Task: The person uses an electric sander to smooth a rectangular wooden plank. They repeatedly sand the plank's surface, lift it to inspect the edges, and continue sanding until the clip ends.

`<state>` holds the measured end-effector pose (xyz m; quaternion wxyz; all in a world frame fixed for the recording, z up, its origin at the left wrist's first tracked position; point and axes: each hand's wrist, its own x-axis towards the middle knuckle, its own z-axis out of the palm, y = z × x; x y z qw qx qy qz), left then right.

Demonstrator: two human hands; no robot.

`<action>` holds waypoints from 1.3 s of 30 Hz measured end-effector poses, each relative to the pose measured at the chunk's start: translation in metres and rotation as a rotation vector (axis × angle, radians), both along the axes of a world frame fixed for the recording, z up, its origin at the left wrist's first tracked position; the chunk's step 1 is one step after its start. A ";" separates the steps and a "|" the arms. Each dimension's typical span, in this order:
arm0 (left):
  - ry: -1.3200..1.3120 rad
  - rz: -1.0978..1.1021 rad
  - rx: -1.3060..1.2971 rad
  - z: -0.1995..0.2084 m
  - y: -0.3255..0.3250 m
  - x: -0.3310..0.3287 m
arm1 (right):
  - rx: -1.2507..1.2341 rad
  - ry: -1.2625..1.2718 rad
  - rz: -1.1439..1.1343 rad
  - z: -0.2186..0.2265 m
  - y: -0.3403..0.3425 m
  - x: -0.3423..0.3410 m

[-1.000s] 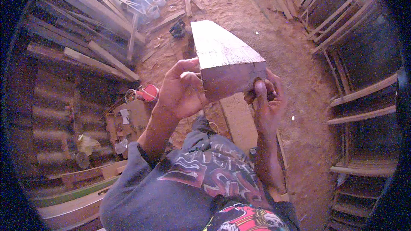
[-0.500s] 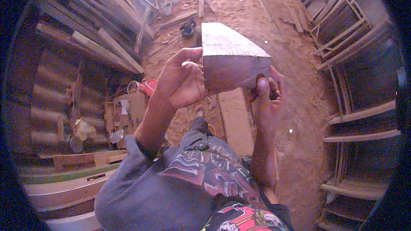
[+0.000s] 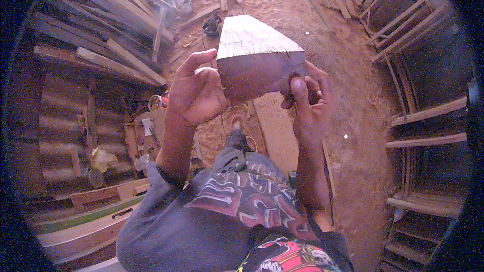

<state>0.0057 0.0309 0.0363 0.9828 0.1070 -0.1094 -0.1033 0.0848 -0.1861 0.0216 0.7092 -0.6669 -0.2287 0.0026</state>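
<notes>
Held up in front of me is a wooden block [image 3: 262,73] with a pale, brightly lit top that narrows away from me and a darker near side. My left hand [image 3: 199,90] supports its left end, thumb along the edge and palm turned toward the block; the fingers behind it are hidden. At the right end, my right hand [image 3: 310,95] grips the block, its thumb pressed on the near face and the other fingers curled round the end. Beneath the block, a wide plank [image 3: 276,131] lies lengthwise below my hands.
Stacked boards [image 3: 101,30] lean along the left. Wooden frames [image 3: 428,106] line the right side. A dark power tool [image 3: 212,24] sits on the sawdust-strewn floor [image 3: 353,85] beyond the block. Buckets [image 3: 184,5] stand farther off, and long beams [image 3: 91,226] lie at lower left.
Both hands and the block have shifted slightly left and up in the picture. The block's top face shows a little differently, and the grip stays the same.
</notes>
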 end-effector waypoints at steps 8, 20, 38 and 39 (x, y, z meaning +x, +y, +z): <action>-0.050 -0.075 -0.096 0.002 0.002 0.005 | 0.088 -0.014 0.042 0.005 0.004 0.001; 0.143 0.005 0.063 0.003 -0.004 0.006 | -0.045 0.022 0.117 -0.039 -0.022 0.018; 0.751 0.174 0.389 -0.117 -0.119 -0.036 | 0.672 1.144 0.910 -0.157 0.004 -0.001; 0.810 0.179 0.538 -0.127 -0.124 -0.042 | 0.649 1.196 0.878 -0.164 -0.010 -0.002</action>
